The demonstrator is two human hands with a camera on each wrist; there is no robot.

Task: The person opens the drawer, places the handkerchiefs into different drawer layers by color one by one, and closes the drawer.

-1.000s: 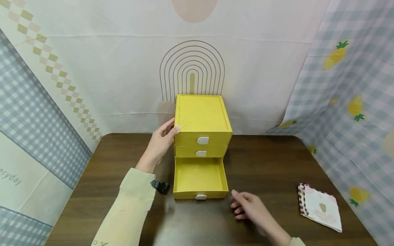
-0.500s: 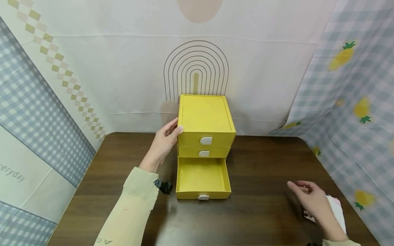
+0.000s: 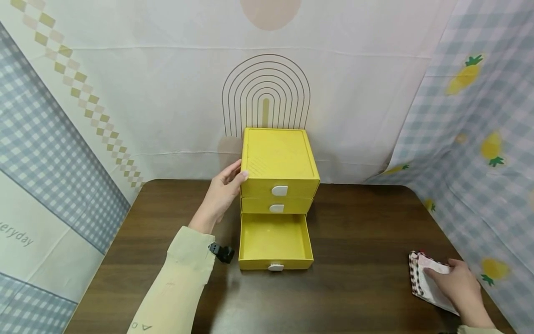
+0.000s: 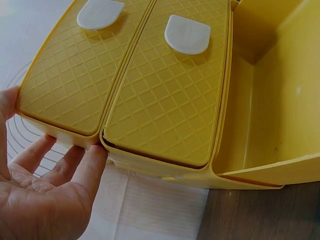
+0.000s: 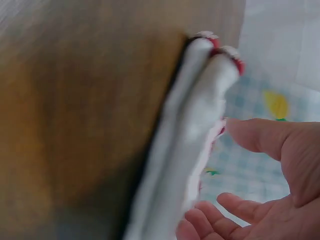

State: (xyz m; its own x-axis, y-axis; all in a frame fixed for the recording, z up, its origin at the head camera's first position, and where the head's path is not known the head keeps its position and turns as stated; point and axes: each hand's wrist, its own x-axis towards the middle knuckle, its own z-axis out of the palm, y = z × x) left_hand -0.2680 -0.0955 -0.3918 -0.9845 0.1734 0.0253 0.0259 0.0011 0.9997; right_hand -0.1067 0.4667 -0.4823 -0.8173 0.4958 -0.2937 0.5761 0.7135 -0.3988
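My left hand (image 3: 219, 197) rests against the left side of a yellow drawer unit (image 3: 278, 155), thumb at its top edge. In the left wrist view, its extended fingertips (image 4: 95, 155) touch the side wall. Two upper drawers with white tab handles are closed, while the bottom drawer (image 3: 276, 265) is pulled out with nothing inside. Far right, my right hand (image 3: 459, 285) lies over a folded cloth (image 3: 429, 295), white with a dark checked edge. In the right wrist view, the thumb tip is right at the cloth's upper face, the other fingers loosely bent by its edge.
A dark wooden table (image 3: 354, 241) carries everything. A white patterned curtain (image 3: 167, 102) hangs behind the drawer unit, and checked cloth with pineapples (image 3: 467, 79) borders the right side. A small black wrist device (image 3: 222, 253) sits at the left sleeve.
My right hand has moved from beside the bottom drawer rightward to the folded cloth, and then down over it. My left hand stays on the drawer unit.
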